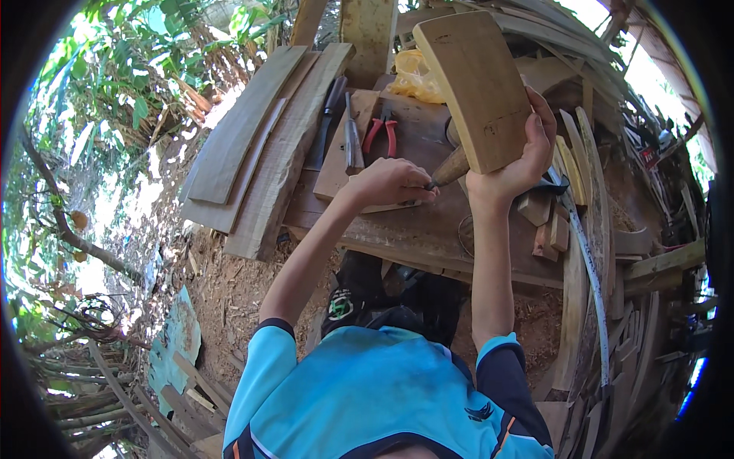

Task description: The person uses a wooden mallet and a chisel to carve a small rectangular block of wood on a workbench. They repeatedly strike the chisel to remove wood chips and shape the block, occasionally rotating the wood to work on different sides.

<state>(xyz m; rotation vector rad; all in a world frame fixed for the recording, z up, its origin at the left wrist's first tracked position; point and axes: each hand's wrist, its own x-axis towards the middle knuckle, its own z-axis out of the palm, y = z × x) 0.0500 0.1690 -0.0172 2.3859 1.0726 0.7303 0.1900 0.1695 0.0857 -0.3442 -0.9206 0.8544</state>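
A thick wooden block (478, 92) with rounded edges is raised above the workbench, tilted. My right hand (527, 149) is closed around its lower right side, fingers along the edge. From behind the block a tapered wooden piece (451, 167) slants down to a dark end. At that end the fingers of my left hand (394, 182) are pinched together, low over a flat board (332, 180). Whatever they hold is mostly hidden. Just beyond my left hand lie a chisel-like tool (352, 138) and red-handled pliers (382, 134).
Long planks (264, 168) lean along the bench's left side, beside a dark-handled tool (329, 115). A yellow plastic bag (417, 76) sits at the back. Small wood offcuts (547, 229) lie at the right, near long strips (589, 229). Wood shavings cover the ground (222, 298).
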